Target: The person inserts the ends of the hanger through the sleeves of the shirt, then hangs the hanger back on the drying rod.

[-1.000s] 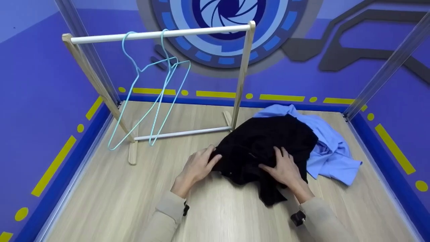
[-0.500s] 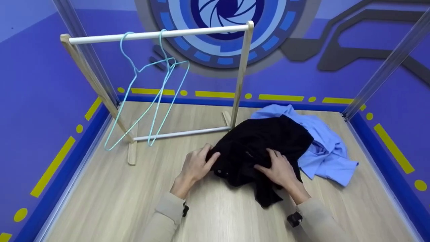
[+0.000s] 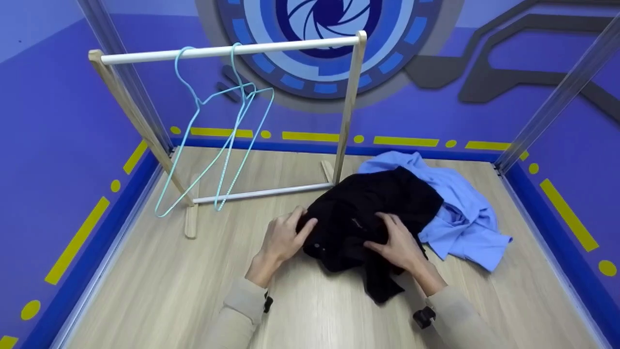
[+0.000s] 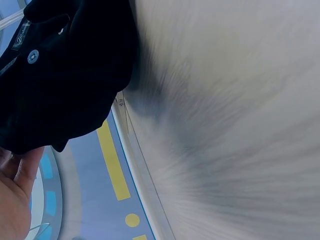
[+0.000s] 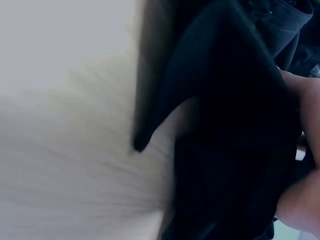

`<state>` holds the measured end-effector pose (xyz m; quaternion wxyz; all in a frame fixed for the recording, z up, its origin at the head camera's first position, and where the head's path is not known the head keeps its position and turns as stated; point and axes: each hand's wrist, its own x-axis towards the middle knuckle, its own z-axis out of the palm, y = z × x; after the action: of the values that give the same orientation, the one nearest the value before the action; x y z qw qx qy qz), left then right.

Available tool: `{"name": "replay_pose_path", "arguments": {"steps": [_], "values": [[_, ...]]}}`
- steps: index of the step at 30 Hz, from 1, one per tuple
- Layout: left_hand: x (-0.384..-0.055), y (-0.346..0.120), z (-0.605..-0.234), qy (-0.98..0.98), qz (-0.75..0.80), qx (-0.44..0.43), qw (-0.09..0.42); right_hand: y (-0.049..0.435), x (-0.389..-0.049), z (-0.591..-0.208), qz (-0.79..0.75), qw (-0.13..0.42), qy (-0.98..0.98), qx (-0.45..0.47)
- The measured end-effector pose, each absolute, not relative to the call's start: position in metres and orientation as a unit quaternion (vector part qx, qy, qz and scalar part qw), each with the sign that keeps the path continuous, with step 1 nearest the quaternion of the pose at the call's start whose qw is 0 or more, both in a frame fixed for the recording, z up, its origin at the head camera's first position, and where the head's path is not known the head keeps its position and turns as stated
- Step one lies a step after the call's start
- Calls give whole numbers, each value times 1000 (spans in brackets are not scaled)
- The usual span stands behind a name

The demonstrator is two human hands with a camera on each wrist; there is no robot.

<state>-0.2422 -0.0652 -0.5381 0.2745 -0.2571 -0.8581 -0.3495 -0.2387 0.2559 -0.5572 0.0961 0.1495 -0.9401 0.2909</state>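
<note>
A crumpled black shirt (image 3: 382,198) lies partly over a light blue shirt (image 3: 460,194) on the wooden surface. A button (image 4: 33,56) and a printed label show on the black cloth in the left wrist view. My left hand (image 3: 283,237) pinches the black shirt's left edge between thumb and fingers. Farther right, my right hand (image 3: 399,242) grips a fold of the same shirt, its thumb toward the left. A loose black flap hangs down between the hands, also visible in the right wrist view. Some fingertips are hidden in the dark fabric.
At the back left stands a wooden rack with a white rail (image 3: 290,47). Light blue hangers (image 3: 232,140) hang from it, to the left of the shirts. Blue-purple walls (image 3: 48,145) enclose the wooden floor (image 3: 145,281) on the left, back and right.
The black shirt has shifted left and bunched closer between my hands. My right hand has moved slightly left with it, and the blue shirt beneath has slid a little left too.
</note>
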Motion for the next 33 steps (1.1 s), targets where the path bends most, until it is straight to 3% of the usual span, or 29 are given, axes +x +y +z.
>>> {"name": "replay_pose_path", "arguments": {"steps": [6,16,19,29,33], "values": [[-243,-64,-538,-860,-344,-262,270,263,-242,-554,254,109,-958,81],[-242,-64,-540,-863,-336,-268,266,274,-254,-547,242,-5,-970,29],[-242,-65,-541,-862,-336,-270,265,277,-257,-549,244,-17,-969,32],[-240,-64,-542,-872,-328,-270,244,275,-262,-558,292,48,-951,90],[-240,-62,-543,-870,-328,-273,247,273,-262,-561,307,47,-944,109]]}}
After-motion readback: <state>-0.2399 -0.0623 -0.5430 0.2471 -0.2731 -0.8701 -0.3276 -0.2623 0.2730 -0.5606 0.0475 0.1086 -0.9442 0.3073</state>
